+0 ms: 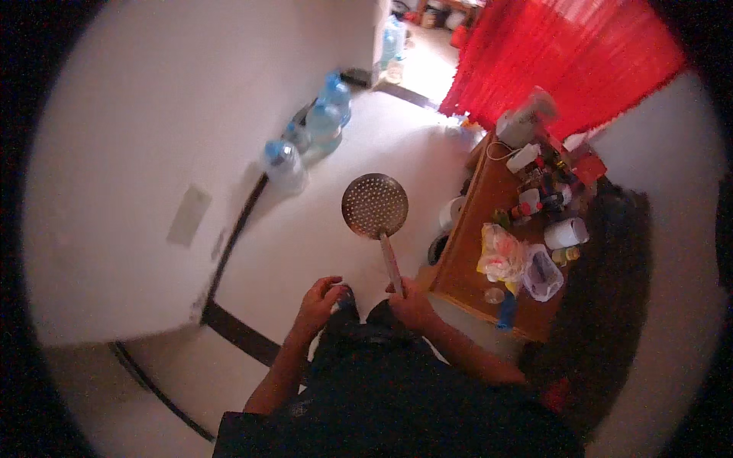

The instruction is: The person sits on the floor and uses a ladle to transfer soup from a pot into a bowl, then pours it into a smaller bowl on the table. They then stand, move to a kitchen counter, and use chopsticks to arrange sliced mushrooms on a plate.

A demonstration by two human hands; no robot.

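A round perforated metal skimmer (pixel 375 206) is held out in front of me over the pale floor. My right hand (pixel 410 304) is closed around the end of its long handle, and the perforated disc points away from me. My left hand (pixel 318 304) hangs to the left of the handle, apart from it, with the fingers loosely curled and nothing seen in them. Both hands are just above my dark shoes and clothing.
A wooden table (pixel 461 269) at the right bears plastic bags (pixel 543 273), a white roll (pixel 566 233) and jars. Large water bottles (pixel 284 163) stand along the left wall. A red curtain (pixel 555 63) hangs beside a bright doorway (pixel 429 63).
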